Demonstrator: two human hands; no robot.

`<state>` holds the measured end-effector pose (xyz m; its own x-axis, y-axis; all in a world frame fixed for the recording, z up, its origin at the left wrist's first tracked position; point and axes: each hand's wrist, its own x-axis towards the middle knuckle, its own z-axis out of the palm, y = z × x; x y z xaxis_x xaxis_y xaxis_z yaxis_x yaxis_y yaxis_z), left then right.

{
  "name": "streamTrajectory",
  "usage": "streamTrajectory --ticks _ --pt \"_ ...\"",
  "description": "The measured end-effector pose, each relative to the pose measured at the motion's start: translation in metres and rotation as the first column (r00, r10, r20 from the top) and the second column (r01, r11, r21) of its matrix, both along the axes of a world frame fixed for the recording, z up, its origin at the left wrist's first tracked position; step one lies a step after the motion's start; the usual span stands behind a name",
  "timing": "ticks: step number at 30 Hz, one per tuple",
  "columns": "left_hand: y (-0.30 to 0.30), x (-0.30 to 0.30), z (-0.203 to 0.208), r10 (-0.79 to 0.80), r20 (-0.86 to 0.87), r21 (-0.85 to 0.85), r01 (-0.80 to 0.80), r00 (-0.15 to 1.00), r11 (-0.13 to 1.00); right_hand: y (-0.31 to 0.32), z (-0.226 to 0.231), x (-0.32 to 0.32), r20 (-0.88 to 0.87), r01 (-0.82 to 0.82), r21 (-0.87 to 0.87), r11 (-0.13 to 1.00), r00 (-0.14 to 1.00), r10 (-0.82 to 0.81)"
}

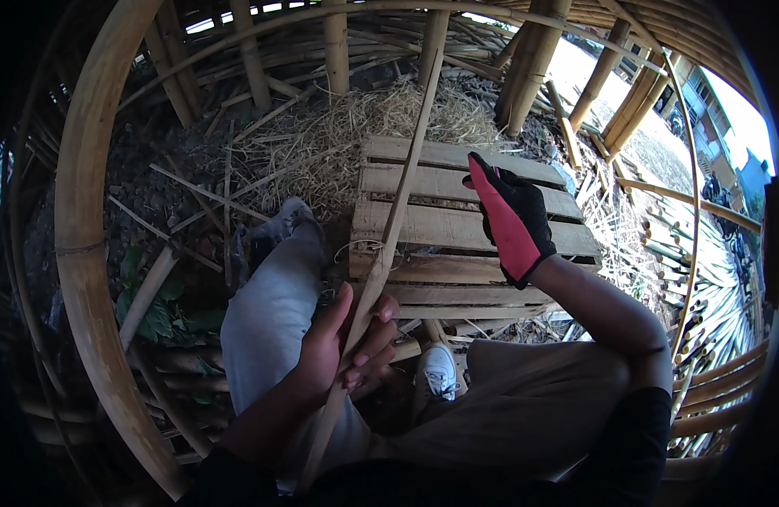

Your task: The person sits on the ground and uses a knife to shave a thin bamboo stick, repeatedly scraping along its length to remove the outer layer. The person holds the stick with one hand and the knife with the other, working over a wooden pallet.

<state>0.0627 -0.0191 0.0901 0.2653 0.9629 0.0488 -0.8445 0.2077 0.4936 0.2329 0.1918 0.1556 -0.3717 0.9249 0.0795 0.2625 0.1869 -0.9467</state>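
A long, narrow bamboo strip (400,207) slants from my lap up past the far side of a slatted wooden crate (423,221). My bare left hand (343,346) is closed around its lower part, with the thumb on the left side and the fingers wrapped from the right. My right hand (512,220) wears a pink and black glove and is raised over the crate's right half, apart from the strip. Its pink edge stretches up to a dark tip, and the other fingers are partly hidden behind it. No object shows in the right hand.
A thick curved bamboo pole (85,253) rises on the left. Dry straw shavings (322,152) and loose sticks lie beyond the crate. Upright bamboo posts (529,68) stand at the back. Cut bamboo pieces (702,279) are piled at right. My white shoe (440,372) is below the crate.
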Motion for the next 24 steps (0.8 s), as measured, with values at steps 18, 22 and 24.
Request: streamTrajectory --ticks 18,22,24 --pt "-0.006 0.004 0.009 0.214 -0.447 -0.066 -0.271 0.869 0.96 -0.057 -0.007 0.01 0.612 -0.626 0.779 -0.015 0.766 -0.198" --pt "-0.009 0.004 0.007 0.213 -0.436 -0.083 -0.275 0.874 0.958 -0.061 -0.016 0.006 0.545 -0.645 0.746 -0.165 0.735 -0.404" --pt "-0.007 0.005 0.007 0.203 -0.44 -0.101 -0.273 0.875 0.957 -0.062 -0.017 0.005 0.516 -0.644 0.738 -0.201 0.73 -0.447"
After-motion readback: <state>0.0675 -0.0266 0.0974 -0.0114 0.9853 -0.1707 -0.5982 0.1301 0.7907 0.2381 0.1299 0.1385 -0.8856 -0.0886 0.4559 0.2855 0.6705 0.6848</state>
